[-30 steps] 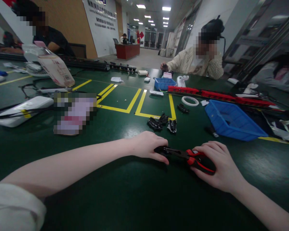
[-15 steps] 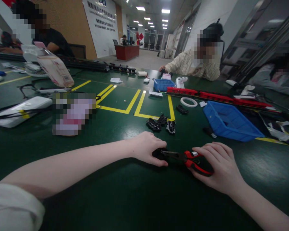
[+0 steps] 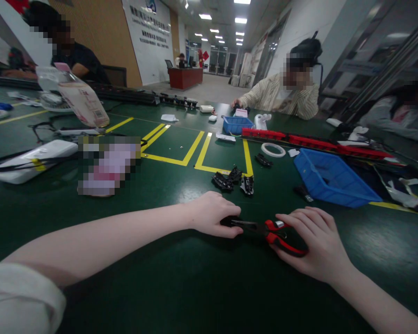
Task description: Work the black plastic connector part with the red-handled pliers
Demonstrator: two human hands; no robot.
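Red-handled pliers (image 3: pixel 277 234) lie low over the green table (image 3: pixel 195 287), jaws pointing left. My right hand (image 3: pixel 316 243) is wrapped over their handles. My left hand (image 3: pixel 212 215) is curled at the jaw tips, fingers closed on a small black part (image 3: pixel 227 221) that is mostly hidden under them. Several black plastic parts (image 3: pixel 234 180) lie just beyond my hands, near a yellow line.
A blue bin (image 3: pixel 330 178) stands at the right, a smaller blue bin (image 3: pixel 235 124) farther back. Red strips (image 3: pixel 316 144), a white tape ring (image 3: pixel 273 149) and a white case with cables (image 3: pixel 28 160) lie around. Other people sit across and at the left.
Both hands and the pliers have stayed almost still; the view shifted slightly upward.
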